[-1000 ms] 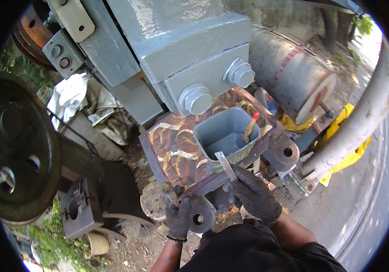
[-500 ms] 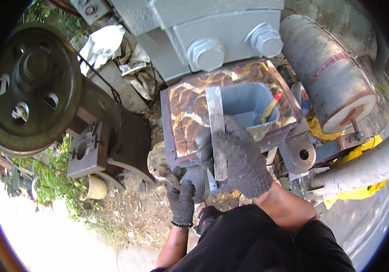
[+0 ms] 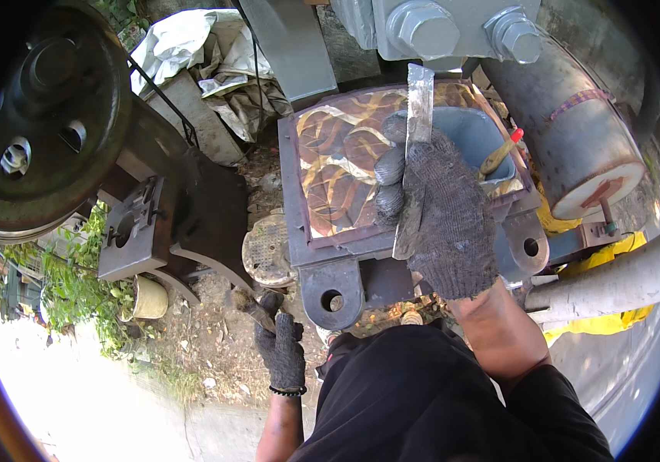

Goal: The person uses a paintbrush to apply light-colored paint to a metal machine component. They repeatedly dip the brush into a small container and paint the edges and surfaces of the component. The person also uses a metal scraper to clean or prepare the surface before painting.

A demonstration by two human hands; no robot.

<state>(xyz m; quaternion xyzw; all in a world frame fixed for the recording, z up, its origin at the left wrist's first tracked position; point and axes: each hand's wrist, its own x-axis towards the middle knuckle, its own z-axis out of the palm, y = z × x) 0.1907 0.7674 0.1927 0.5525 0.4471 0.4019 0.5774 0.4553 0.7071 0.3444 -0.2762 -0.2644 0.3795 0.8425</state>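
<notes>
My right hand point(image 3: 449, 208), in a dark grey knitted glove, is closed round a flat metal strip point(image 3: 421, 100) with a finely toothed edge, like a length of saw blade. The strip points up and away, over the patterned cloth point(image 3: 337, 165) on the machine bed. Behind that hand stands a grey-blue paint tub point(image 3: 472, 127), partly hidden. A paintbrush point(image 3: 501, 151) with a red-tipped handle leans in the tub. Low on the left, my gloved left hand point(image 3: 280, 346) is closed on a short worn brush point(image 3: 251, 308) with brownish bristles, held over the ground.
Grey-painted machinery with large bolts point(image 3: 424, 29) rises at the far side. To the left stands a dark flywheel point(image 3: 49, 115) on a frame. A metal cylinder point(image 3: 576, 138) lies at the right, near a pale pipe point(image 3: 603, 277) and yellow sheeting point(image 3: 607, 323). A round lid point(image 3: 270, 250) sits on the ground.
My view has shifted, with the bed's near lugs now showing. My right hand has moved right with the strip and tilted it. My left hand has gone lower and left, still holding the brush.
</notes>
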